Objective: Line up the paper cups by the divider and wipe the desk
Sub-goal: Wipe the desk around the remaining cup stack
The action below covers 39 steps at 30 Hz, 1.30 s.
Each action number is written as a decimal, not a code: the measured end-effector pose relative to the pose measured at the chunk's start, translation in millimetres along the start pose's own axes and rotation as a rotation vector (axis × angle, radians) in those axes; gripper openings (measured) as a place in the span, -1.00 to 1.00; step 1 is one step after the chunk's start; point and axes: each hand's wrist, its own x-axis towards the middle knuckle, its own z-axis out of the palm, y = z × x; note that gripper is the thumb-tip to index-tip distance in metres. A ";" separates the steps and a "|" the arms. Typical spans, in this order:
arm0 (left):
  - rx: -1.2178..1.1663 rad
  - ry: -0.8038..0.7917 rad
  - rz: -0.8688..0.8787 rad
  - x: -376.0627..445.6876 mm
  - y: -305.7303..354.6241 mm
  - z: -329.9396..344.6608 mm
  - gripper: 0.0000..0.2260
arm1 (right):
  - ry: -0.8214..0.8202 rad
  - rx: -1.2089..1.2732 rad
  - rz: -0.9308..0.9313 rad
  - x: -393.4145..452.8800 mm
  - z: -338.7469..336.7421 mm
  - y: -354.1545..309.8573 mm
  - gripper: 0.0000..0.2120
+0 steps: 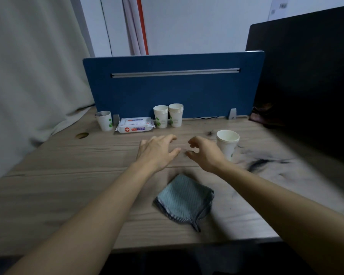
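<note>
Two stacks of white paper cups [160, 116] [176, 114] stand side by side against the blue divider [173, 90]. A single cup [104, 120] stands at the divider's left end. Another stack of cups [227, 142] stands alone mid-desk on the right. My left hand [157, 151] hovers over the desk centre, fingers spread, holding nothing. My right hand [204, 152] is beside it, fingers curled apart, empty, just left of the lone stack. A folded light-blue cloth [185, 199] lies on the desk below both hands.
A pack of wet wipes [135, 125] lies by the divider between the left cup and the two stacks. Dark smudges [260, 163] mark the wooden desk [68, 165] at right. A black panel [306, 76] stands at right, a curtain [28, 76] at left.
</note>
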 end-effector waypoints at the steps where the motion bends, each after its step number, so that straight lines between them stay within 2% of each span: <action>1: 0.000 0.001 0.001 -8.4 2.0 -1.1 -0.58 | -0.007 -0.012 -0.013 -11.4 0.6 0.7 -0.60; 9: -0.004 0.022 -0.033 -66.9 -2.2 -3.8 -0.59 | -0.107 -0.228 -0.278 -81.1 26.8 -9.0 -0.61; 15: 0.017 -0.010 -0.055 -88.6 -12.6 0.7 -0.61 | -0.265 -0.169 -0.214 -102.1 47.3 -13.3 -0.57; 26: -0.024 -0.005 -0.033 -66.7 -37.0 21.3 -0.63 | -0.237 -0.285 -0.093 -44.0 50.1 23.8 -0.61; 29: -0.041 -0.019 -0.046 -56.1 -47.3 28.1 -0.64 | -0.217 -0.244 -0.162 -20.4 50.2 29.3 -0.68; 33: -0.052 -0.052 -0.077 -41.3 -58.9 33.3 -0.64 | -0.311 -0.273 -0.279 -6.5 61.6 16.8 -0.74; 37: -0.111 -0.055 -0.088 -25.5 -65.3 34.9 -0.64 | -0.364 -0.285 -0.463 -36.5 72.4 9.7 -0.60; 39: -0.129 -0.061 -0.101 -17.2 -65.5 35.4 -0.63 | -0.366 -0.259 -0.402 -46.1 65.3 25.1 -0.51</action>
